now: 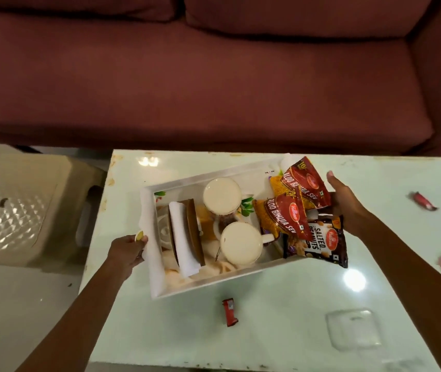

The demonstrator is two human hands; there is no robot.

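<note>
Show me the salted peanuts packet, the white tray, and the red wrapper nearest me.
salted peanuts packet [318,242]: head view, middle of its printed front.
white tray [214,281]: head view, its near wall.
red wrapper [229,312]: head view, its middle.

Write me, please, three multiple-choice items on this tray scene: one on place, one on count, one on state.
1. Where is the peanut packet? A) sofa B) stool C) right end of the tray
2. How many Bhujia packets show? A) one B) two C) five
3. What does the left grip do? A) holds the tray's rim B) lies flat on the table C) lifts a mug
Answers: 1 C, it overhangs the tray's right end; 2 B, two red labels read Bhujia; 3 A, its thumb presses on the left rim.
</note>
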